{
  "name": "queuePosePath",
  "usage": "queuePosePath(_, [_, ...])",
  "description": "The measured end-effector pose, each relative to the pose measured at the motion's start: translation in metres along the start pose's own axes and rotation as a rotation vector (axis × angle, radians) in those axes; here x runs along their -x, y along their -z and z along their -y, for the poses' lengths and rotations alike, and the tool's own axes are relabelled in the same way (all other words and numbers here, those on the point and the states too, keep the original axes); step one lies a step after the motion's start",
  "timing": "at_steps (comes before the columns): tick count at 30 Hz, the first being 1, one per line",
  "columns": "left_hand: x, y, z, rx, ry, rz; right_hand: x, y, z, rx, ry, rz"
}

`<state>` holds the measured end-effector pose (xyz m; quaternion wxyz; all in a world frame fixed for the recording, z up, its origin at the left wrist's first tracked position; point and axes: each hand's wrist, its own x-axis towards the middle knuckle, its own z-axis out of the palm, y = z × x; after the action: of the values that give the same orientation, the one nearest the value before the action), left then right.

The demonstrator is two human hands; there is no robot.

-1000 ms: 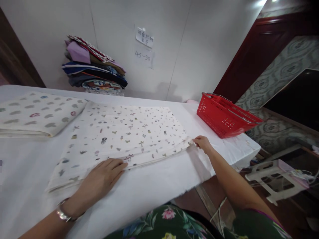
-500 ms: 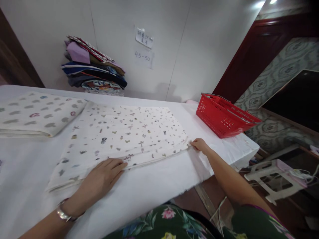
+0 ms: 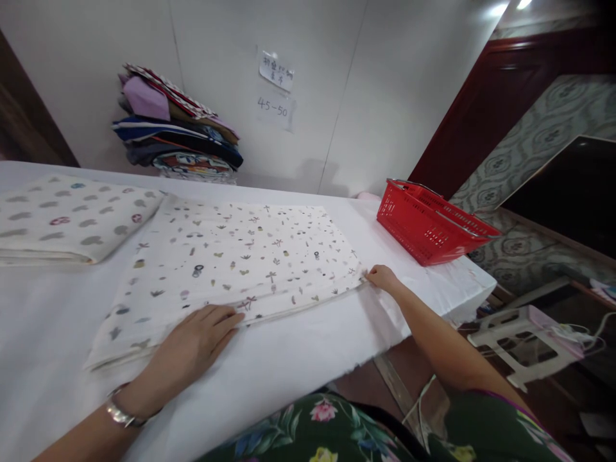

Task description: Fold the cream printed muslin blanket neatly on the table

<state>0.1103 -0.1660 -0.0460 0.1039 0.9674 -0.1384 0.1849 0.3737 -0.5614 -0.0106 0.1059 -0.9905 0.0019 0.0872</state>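
A white cloth with small printed motifs (image 3: 250,256) lies folded on the white table, its near edge running between my two hands. My left hand (image 3: 197,340) rests flat on that near edge, left of its middle, fingers stretched out to the right. At the near right corner of the cloth, my right hand (image 3: 382,278) pinches the fabric between thumb and fingers. Another folded cloth with grey spots (image 3: 72,218) touches the printed one on the left.
A stack of folded fabrics (image 3: 178,128) stands at the back against the wall. On the table's right end sits a red basket (image 3: 428,228). The white table (image 3: 289,372) ends at the right, with a stool (image 3: 534,340) beyond it.
The whole view has shifted very slightly. Both hands keep their places on the cloth.
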Motion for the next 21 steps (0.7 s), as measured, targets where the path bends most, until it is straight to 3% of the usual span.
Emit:
queuePosePath(10, [0.0,-0.001,-0.001,0.006,0.002,-0.009,-0.002,0.009,0.01,0.002,-0.039,0.115])
queuePosePath(21, [0.0,-0.003,0.001,0.001,-0.011,-0.027,0.0,0.013,0.0,-0.153,-0.135,0.207])
